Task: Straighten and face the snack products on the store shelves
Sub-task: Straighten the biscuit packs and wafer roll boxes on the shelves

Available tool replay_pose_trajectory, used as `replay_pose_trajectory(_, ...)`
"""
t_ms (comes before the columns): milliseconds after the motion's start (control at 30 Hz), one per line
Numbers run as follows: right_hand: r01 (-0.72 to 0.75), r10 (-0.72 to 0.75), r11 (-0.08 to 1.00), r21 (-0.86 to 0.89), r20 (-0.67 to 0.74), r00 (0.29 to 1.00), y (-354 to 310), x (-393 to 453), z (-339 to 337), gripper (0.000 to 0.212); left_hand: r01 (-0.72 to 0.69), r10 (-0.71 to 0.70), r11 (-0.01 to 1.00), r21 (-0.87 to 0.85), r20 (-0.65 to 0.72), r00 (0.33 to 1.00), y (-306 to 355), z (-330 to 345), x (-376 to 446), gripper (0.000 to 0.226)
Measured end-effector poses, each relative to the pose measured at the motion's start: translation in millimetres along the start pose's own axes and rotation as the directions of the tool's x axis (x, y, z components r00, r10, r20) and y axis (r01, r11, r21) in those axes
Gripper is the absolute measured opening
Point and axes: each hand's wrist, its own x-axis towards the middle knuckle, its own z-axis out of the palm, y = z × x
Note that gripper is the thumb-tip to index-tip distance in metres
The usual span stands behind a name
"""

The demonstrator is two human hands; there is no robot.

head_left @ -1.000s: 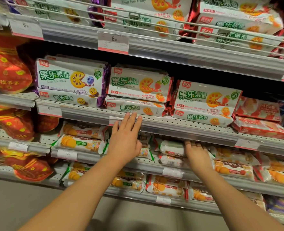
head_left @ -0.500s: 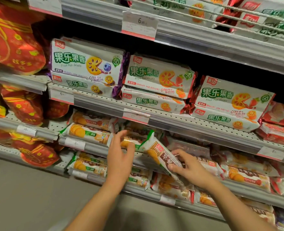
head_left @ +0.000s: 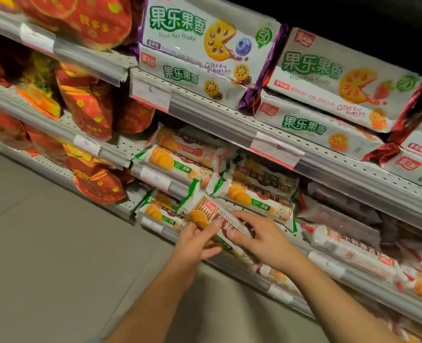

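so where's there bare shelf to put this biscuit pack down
Bare perforated shelf shows between the red snack bags and the stacked biscuit packs. Another bare strip lies one shelf lower, beside the red bags. Right of that, biscuit rolls crowd the shelf. Both hands hold the pack.

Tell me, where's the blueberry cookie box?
In the head view, the blueberry cookie box sits top centre, left of the strawberry box, right of red bags.

head cam | tilted, looks forward-down | close on shelves (head_left: pixel 229 125) | single view
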Motion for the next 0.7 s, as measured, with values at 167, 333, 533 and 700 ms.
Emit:
replay_pose_trajectory(167, 0.074, -0.087, 0.994, -0.075, -0.191, 0.978, -25.9, 44.8, -10.7, 0.045, -0.133, 0.097, 0.965, -0.227, -0.163, 0.982, 10.5, -26.5, -3.5, 0.058)
replay_pose_trajectory(333, -0.093, -0.010, 0.961, -0.259, -0.370, 0.929, -48.5, 104.4, -31.6, 0.039, -0.202, 0.095, 0.891, -0.407, -0.268, 0.959, 20.6, -33.7, -3.7, 0.048)
replay_pose_trajectory(533, -0.387, 0.377, 0.899, -0.205, -0.090, 0.922, -67.1, 148.2, -35.8, 0.044, -0.149, -0.056, 0.843, -0.517, -0.359, 0.932, 3.6, -24.2, 4.0, 0.036)
replay_pose_trajectory(700, -0.109, 0.031, 0.779, -0.617, -0.136, 0.990, -62.8, 168.4, -22.0, 0.078, -0.143, -0.056, 0.873, -0.467, -0.386, 0.921, -6.1, 0.7, 5.0, 0.036)
